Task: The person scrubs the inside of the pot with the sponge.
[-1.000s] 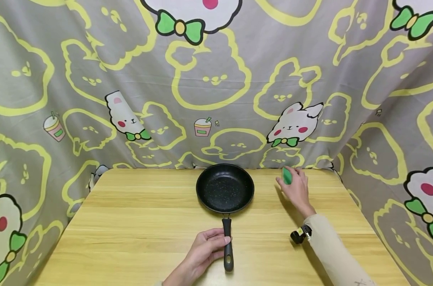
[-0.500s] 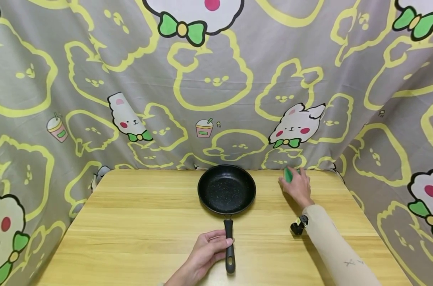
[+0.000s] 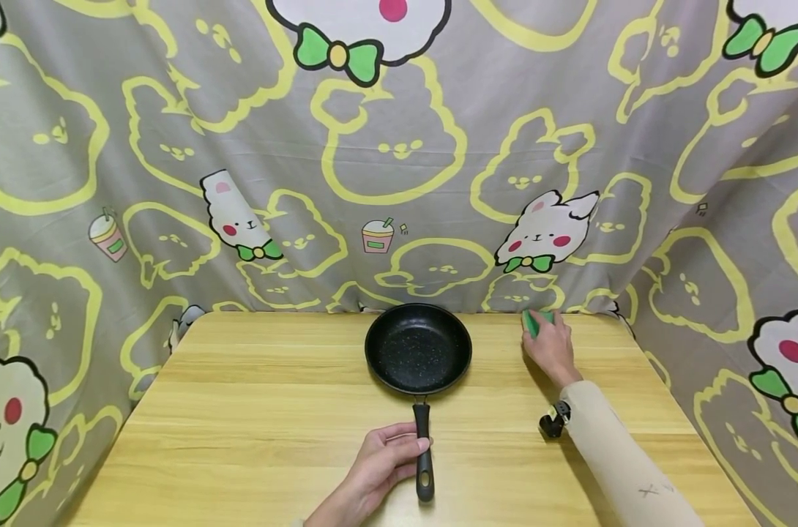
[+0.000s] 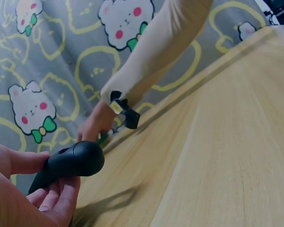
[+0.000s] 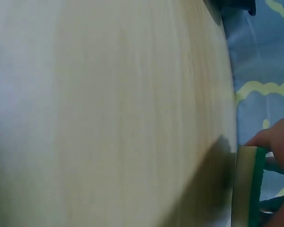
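Observation:
A black frying pan (image 3: 417, 350) with a speckled inside sits at the back middle of the wooden table. My left hand (image 3: 387, 462) grips its black handle (image 3: 422, 421), thumb on top and fingers underneath; the left wrist view shows the handle's rounded end (image 4: 89, 158) close up. At the back right, my right hand (image 3: 550, 347) holds a sponge (image 3: 532, 323) with a green scouring face. Seen from the right wrist, the sponge (image 5: 246, 189) stands on edge, its pale yellow side toward the camera, and the fingers (image 5: 277, 142) lie along the green side.
A patterned grey curtain (image 3: 274, 146) hangs right behind the table and down both sides. The wooden tabletop (image 3: 254, 410) spreads around the pan. A small black camera (image 3: 553, 423) is strapped to the right wrist, over the table.
My right hand and the sponge have shifted slightly to the right, with the sponge turned a little. The left hand keeps its grip, and the pan stays in place.

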Demonstrator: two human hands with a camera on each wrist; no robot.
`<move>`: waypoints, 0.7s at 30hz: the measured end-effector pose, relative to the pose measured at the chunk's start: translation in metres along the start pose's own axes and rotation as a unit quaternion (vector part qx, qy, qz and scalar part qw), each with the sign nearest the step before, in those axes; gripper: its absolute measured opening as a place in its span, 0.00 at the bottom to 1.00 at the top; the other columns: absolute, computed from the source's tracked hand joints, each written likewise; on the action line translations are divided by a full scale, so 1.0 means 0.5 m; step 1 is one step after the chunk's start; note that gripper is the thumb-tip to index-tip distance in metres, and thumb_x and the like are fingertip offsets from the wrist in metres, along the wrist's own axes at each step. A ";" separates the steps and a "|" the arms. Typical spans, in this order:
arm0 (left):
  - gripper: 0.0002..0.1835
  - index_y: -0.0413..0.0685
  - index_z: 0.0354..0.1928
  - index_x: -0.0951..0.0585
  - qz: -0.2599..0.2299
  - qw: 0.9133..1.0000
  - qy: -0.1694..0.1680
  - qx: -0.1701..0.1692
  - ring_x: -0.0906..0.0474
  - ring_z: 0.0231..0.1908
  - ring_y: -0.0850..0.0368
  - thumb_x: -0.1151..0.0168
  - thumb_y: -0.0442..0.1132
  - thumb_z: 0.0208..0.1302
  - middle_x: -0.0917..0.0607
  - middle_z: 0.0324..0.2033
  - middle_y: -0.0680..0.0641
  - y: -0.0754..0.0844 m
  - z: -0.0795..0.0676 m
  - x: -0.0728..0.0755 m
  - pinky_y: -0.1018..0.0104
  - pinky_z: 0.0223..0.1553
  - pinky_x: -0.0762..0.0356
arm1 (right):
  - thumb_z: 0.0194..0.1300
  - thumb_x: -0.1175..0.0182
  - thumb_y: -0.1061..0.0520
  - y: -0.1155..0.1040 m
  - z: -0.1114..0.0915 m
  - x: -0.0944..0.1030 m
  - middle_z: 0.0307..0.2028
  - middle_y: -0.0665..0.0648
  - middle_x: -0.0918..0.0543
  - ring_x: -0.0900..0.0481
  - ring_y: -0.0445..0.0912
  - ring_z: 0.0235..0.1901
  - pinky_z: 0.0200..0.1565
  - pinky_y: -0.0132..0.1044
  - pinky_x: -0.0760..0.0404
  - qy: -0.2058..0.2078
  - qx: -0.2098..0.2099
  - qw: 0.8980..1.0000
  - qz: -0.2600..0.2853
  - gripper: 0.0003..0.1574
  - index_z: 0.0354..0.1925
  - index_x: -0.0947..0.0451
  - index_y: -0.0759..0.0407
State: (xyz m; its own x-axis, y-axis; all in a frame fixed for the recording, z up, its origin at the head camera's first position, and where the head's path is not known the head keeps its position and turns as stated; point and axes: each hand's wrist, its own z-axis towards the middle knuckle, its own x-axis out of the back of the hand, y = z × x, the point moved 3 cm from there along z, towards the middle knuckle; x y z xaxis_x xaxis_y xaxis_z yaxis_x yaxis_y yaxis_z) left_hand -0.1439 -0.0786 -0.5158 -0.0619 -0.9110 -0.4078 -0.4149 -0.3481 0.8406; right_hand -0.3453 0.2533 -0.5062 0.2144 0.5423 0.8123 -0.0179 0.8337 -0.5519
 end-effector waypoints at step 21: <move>0.25 0.28 0.60 0.24 0.001 1.000 -0.008 -0.006 0.14 0.38 0.57 0.28 0.31 0.62 0.12 0.45 0.38 0.001 0.000 0.000 0.65 0.39 0.12 | 0.70 0.39 0.55 -0.060 -0.115 0.054 0.63 0.82 0.33 0.35 0.69 0.52 0.39 0.60 0.22 0.057 0.076 0.996 0.003 0.32 0.69 0.27 0.61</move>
State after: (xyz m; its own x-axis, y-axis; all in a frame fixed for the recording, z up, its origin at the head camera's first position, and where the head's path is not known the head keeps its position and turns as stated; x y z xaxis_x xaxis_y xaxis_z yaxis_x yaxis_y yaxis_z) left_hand -0.1440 -0.0788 -0.5156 -0.0772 -0.9083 -0.4111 -0.4032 -0.3487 0.8461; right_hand -0.2827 0.2368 -0.4784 0.3224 0.5391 0.7781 -0.1643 0.8414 -0.5149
